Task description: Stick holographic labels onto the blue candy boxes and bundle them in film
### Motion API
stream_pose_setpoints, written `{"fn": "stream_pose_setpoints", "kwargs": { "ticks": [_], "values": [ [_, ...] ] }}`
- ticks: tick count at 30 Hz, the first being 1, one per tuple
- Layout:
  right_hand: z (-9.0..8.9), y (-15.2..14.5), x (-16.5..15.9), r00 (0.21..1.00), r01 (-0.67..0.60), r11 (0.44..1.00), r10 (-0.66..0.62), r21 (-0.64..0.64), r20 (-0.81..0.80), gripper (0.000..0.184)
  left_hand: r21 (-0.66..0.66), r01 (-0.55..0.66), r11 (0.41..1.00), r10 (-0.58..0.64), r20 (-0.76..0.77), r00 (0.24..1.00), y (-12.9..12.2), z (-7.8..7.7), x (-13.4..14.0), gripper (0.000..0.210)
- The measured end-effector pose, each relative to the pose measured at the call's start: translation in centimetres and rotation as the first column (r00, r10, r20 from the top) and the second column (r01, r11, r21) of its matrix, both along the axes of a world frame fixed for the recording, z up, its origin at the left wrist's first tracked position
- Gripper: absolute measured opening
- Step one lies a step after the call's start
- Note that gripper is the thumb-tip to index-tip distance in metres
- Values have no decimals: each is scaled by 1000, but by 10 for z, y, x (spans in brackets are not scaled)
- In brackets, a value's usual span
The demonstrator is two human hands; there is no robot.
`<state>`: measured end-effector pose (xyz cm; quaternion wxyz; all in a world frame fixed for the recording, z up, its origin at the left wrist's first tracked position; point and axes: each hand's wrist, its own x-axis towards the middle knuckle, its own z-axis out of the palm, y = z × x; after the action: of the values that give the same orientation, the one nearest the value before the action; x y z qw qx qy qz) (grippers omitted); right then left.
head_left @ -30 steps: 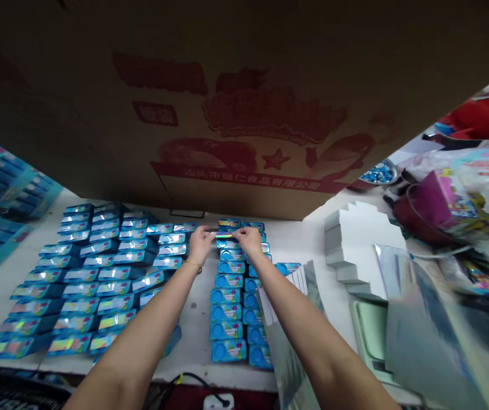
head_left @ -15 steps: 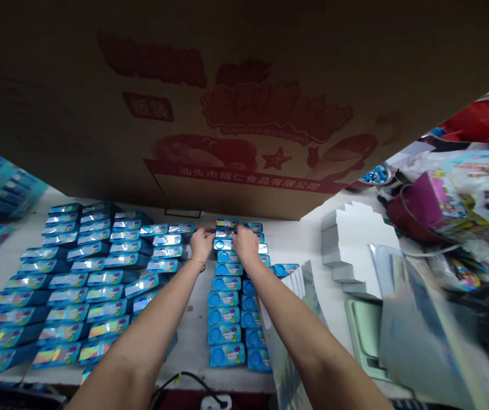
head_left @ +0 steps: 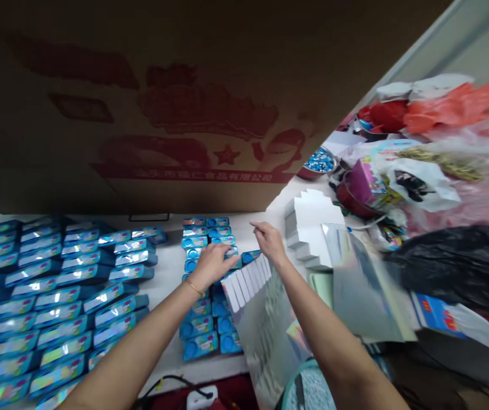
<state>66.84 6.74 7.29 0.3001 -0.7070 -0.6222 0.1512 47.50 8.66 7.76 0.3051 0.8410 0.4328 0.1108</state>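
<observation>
My left hand [head_left: 213, 265] reaches across two columns of small blue boxes [head_left: 201, 327], thumb and fingers apart, with nothing seen in it. Beyond its fingertips a single blue box [head_left: 250, 256] lies beside the columns. My right hand [head_left: 268, 241] hovers to the right of these boxes, index finger stretched toward the left and nothing visible between its fingers. Below my hands, a shiny sheet [head_left: 265, 333] with white tabs along its far end slants toward me, partly behind my right forearm. My left hand and wrist hide some boxes.
Many blue boxes [head_left: 60, 316] stand in rows at left. A large printed carton [head_left: 184, 114] rises behind. At right are a stack of white card [head_left: 315, 219], clear sheets [head_left: 359, 285], a bowl of blue-wrapped pieces [head_left: 321, 161] and plastic bags [head_left: 461, 108]. A teal tub [head_left: 289, 393] is below.
The view has swung to the right. Both hands have left the far end of the two box columns: the left now reaches across them, the right has moved off to their right.
</observation>
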Motion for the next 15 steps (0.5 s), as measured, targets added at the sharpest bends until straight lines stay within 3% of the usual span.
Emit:
{"fn": "stream_pose_setpoints", "kwargs": {
  "ticks": [3,7,10,15],
  "values": [
    [-12,-37,37,999,-3,1000,3,15,-34,32,-24,135,991,-137,-155,978,-16,4,45,39],
    [-36,-59,53,994,-65,997,68,-42,81,37,-145,118,982,-148,-214,966,-22,-12,88,23],
    [-44,-63,60,980,-53,990,76,-130,181,37,-169,100,981,-133,-199,971,-23,-24,100,21],
    [-38,-73,72,944,-164,971,206,-176,258,32,-184,84,979,-102,-91,991,-26,-30,97,24]
  ]
}}
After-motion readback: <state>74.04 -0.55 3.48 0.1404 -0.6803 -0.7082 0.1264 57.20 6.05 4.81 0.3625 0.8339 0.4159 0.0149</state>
